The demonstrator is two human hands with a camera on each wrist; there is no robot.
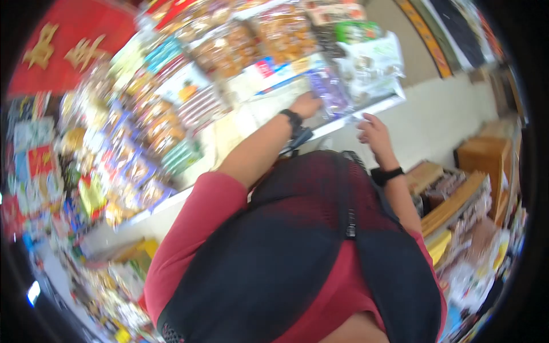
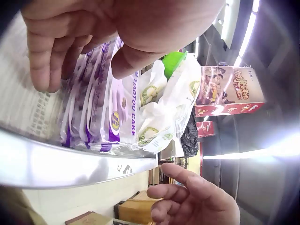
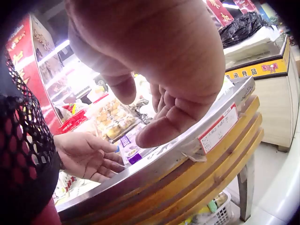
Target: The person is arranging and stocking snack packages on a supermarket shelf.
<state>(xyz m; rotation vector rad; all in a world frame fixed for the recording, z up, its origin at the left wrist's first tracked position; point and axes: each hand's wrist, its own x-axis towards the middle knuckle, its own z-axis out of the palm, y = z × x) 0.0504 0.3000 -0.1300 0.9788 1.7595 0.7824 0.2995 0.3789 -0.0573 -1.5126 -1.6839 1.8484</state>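
Observation:
Several clear packets with purple print (image 2: 112, 108) stand in a row at the display's metal edge, also visible in the head view as a purple pack (image 1: 330, 94). My left hand (image 1: 306, 106) is beside them, its fingers loosely extended and pointing down in the left wrist view, the thumb near the front packet; whether it touches them is unclear. In the right wrist view the left hand (image 3: 91, 154) looks relaxed. My right hand (image 1: 377, 137) hovers just outside the edge, fingers loosely bent and holding nothing. White bags (image 1: 372, 66) lie beyond the purple packs.
Bagged snacks (image 1: 226, 48) cover the display, bordered by a metal rim (image 3: 154, 161) with wooden slats (image 3: 197, 183) below. A price label (image 3: 219, 129) is on its side. Wooden boxes (image 1: 483, 160) stand at the right; a red banner (image 1: 68, 46) is at upper left.

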